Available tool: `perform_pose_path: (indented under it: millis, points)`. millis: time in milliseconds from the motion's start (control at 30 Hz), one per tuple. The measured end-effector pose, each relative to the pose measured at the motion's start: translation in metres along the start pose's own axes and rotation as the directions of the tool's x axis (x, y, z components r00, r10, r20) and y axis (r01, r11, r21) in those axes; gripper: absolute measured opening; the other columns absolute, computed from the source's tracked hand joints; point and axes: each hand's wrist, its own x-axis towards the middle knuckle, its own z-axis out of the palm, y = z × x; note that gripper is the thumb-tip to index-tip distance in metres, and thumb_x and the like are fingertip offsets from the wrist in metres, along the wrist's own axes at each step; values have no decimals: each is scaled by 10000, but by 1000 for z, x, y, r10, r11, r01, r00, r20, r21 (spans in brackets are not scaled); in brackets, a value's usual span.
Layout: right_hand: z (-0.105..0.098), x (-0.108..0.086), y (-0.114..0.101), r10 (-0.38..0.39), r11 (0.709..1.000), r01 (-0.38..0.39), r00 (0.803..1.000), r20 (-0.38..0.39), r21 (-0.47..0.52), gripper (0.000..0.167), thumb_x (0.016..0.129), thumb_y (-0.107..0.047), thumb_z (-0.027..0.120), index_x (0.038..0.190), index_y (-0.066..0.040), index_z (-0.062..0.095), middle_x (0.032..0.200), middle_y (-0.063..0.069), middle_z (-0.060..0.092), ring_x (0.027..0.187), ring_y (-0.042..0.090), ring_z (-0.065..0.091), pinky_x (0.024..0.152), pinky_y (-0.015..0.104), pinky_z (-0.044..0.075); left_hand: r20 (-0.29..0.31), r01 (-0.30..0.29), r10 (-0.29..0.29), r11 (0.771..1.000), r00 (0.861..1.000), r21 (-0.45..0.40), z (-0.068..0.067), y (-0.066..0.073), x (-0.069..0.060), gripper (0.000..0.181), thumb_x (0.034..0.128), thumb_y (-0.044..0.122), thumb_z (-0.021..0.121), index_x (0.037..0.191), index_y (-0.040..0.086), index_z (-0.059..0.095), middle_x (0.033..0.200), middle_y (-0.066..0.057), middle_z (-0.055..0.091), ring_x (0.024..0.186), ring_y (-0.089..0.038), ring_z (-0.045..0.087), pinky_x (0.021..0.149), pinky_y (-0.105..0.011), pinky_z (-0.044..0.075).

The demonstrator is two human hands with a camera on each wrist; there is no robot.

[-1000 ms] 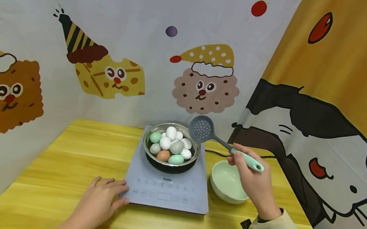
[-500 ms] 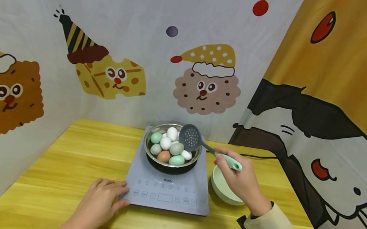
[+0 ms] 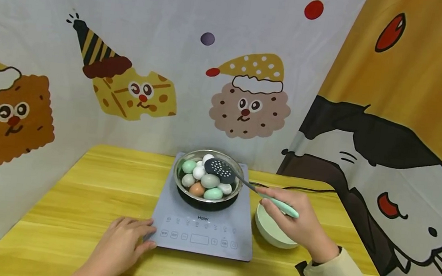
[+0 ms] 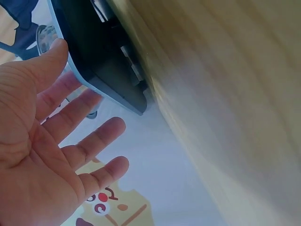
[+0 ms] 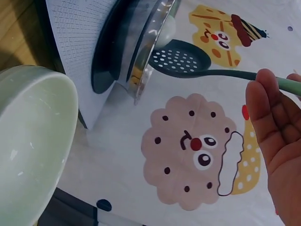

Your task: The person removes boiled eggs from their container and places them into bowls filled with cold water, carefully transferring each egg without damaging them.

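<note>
My right hand point(image 3: 298, 219) grips the mint handle of a dark grey slotted skimmer point(image 3: 221, 170). The skimmer's perforated head is over the eggs in a round metal pan point(image 3: 206, 200), hiding some at the back right. White, greyish, pale green and brown eggs point(image 3: 197, 189) are heaped in the pan, which stands on a pale Haier induction cooker point(image 3: 179, 209). At the cooker's front left corner, my left hand point(image 3: 118, 245) touches the edge with spread, relaxed fingers. In the right wrist view, the skimmer head point(image 5: 183, 59) reaches the pan's rim beside a white egg.
A pale green bowl point(image 3: 275, 234) stands right of the cooker, partly under my right hand. A black cord point(image 3: 310, 189) runs behind it along the yellow wood table point(image 3: 89, 195). Cartoon-printed cloth point(image 3: 158, 10) hangs close behind and at the right.
My right hand has brought the skimmer left and down from beside the pan's back right rim to over the eggs, and its head has tipped flatter. My left hand has stayed put.
</note>
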Motion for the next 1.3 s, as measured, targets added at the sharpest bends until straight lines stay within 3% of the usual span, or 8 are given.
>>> perform_pose_path:
  millis: [100,167,367,633,700,900,1100,1300]
  points:
    - [0,-1,-3,-91,996,91,996,-6,-19,394,851,134,741,1222,6,780,914,21,813,806,4,701,771,122,578,-9,-8,8,1000,1000,-2,2,0,0,348,857,351,896,1145,169,825,1321,-37,781,1177,-323,719,1109,-615,512]
    - [1,-1,-5,-126,992,126,992,-5,-21,385,852,124,742,1216,3,781,1093,80,833,968,103,781,879,161,612,-15,-12,12,1000,1000,-4,3,-1,0,350,850,351,901,1140,171,826,1316,-37,783,1167,-324,721,1101,-614,520]
    - [4,4,-12,-185,983,185,983,4,1,346,904,79,731,1234,-13,774,1131,114,826,1035,195,799,969,194,612,-30,-8,9,1000,1000,5,2,-1,0,348,839,354,907,1130,179,828,1309,-33,786,1159,-323,722,1090,-612,524]
    - [4,10,-13,-89,993,87,996,30,77,395,858,155,713,1202,-23,786,1082,84,832,908,69,760,810,170,618,-18,-6,6,1000,1000,7,1,-2,1,351,853,355,897,1145,174,825,1324,-39,780,1174,-329,717,1111,-615,508]
    - [1,13,-11,-72,994,68,996,43,91,402,846,171,710,1190,-20,790,1057,85,834,773,-18,662,736,144,584,-15,-4,4,1000,1000,6,1,-2,1,350,854,353,897,1146,174,824,1326,-39,779,1175,-331,717,1110,-617,508]
    - [-10,24,-9,-88,991,80,993,76,103,318,864,160,706,1140,27,791,967,95,829,648,-36,557,639,138,542,-1,-2,2,1000,1000,4,1,-2,1,353,860,359,892,1156,180,822,1338,-37,773,1183,-332,716,1108,-617,513]
    - [-7,37,-13,69,986,-86,990,119,145,257,943,112,685,1159,23,791,902,49,813,745,27,700,682,190,613,-17,-4,4,1000,1000,-1,-1,-2,1,356,846,348,904,1147,175,823,1326,-40,778,1178,-336,718,1101,-614,519]
    - [8,42,-6,323,905,-339,941,103,257,198,1055,-8,620,1145,49,787,933,254,781,772,150,741,753,295,656,-3,3,-3,1000,1000,-7,-1,-1,1,364,850,353,898,1155,171,819,1335,-48,774,1192,-346,712,1114,-625,506]
